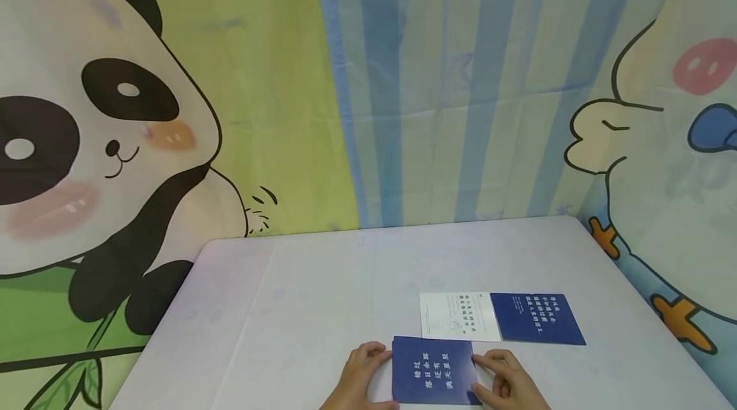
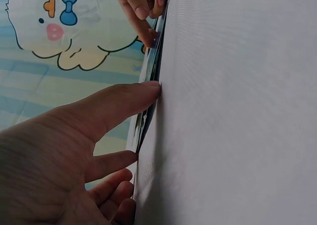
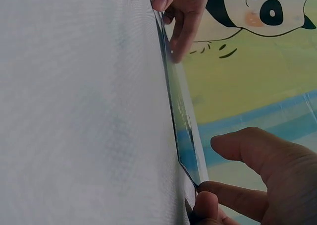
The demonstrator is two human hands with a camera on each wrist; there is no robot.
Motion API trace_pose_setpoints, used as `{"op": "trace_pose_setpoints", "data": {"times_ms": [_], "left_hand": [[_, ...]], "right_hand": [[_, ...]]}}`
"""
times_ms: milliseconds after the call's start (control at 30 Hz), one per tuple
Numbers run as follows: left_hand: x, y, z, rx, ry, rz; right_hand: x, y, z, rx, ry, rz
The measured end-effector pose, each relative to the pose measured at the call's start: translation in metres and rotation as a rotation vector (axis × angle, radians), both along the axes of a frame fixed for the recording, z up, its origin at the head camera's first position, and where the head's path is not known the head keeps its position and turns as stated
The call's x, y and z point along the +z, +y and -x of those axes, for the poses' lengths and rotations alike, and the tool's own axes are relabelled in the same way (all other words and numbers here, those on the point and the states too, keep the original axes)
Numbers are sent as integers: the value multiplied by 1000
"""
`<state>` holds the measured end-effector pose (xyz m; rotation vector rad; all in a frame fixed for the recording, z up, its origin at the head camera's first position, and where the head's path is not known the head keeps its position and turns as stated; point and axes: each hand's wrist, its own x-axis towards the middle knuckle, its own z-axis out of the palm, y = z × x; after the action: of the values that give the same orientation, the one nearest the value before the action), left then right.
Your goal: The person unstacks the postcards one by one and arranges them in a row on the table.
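Observation:
A dark blue card (image 1: 434, 371) with white lettering lies flat on the table near its front, and layered edges beneath it suggest a thin stack. At its left edge, my left hand (image 1: 359, 379) touches with thumb and index finger spread apart. My right hand (image 1: 509, 381) is at the right edge. In the right wrist view its index finger (image 3: 235, 195) meets a corner, while the thumb (image 3: 242, 145) is apart from the card. Seen from the left wrist, the layered edges (image 2: 148, 98) run on toward the right hand (image 2: 141, 12).
Behind the stack lie a white printed card (image 1: 455, 317) and another blue card (image 1: 537, 318), side by side. The white table (image 1: 311, 295) ends against cartoon-printed cloth: a panda (image 1: 109, 141) at left, blue stripes (image 1: 437, 90) behind, and a white figure (image 1: 673, 205) at right.

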<state>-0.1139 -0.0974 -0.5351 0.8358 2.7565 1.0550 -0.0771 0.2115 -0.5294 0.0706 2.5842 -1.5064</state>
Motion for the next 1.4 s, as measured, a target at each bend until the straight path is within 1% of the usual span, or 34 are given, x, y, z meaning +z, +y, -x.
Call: {"op": "trace_pose_setpoints", "data": {"times_ms": [67, 133, 267, 367, 433, 467, 533, 633, 667, 800, 833, 900, 1000, 1067, 1167, 1300, 1400], "left_hand": [[0, 0, 0, -3, 15, -3], [0, 0, 0, -4, 15, -12], [1, -1, 1, -3, -37, -43], [-1, -2, 1, -38, -47, -97], [-1, -3, 1, -65, -30, -130], [-1, -3, 1, -68, -28, -147], [-2, -2, 1, -56, -29, -173], [-2, 0, 1, -3, -38, -175], [-3, 0, 1, 8, -31, -167], [-5, 0, 2, -18, 112, -74], [-6, 0, 2, -23, 131, -60], [-4, 0, 2, -26, 121, -45], [-1, -1, 1, -14, 21, -66], [0, -1, 0, -11, -16, -83], [-1, -2, 0, -12, -37, -106], [-6, -5, 2, -39, -41, -156], [-7, -7, 3, -57, -47, -192]], "right_hand": [[0, -1, 0, -5, -5, -3], [0, -1, 0, -9, -10, -2], [1, -1, 1, -11, -26, 14], [0, 0, 1, -1, -38, 25], [0, 0, 1, 2, -47, 32], [0, 0, 2, -1, -50, 34], [1, -1, 2, -11, -58, 37], [1, -3, 1, -39, -63, 28], [2, -4, 1, -52, -65, 25], [2, -7, 1, -103, -63, 10], [2, -8, 1, -111, -63, 5], [1, -8, 1, -116, -64, 2], [0, -6, 1, -87, -64, 0], [-1, -5, 1, -65, -61, 5], [-2, -4, 1, -46, -54, 16], [-3, -3, 0, -39, -48, 17], [-3, -4, 1, -41, -46, 10]]}}
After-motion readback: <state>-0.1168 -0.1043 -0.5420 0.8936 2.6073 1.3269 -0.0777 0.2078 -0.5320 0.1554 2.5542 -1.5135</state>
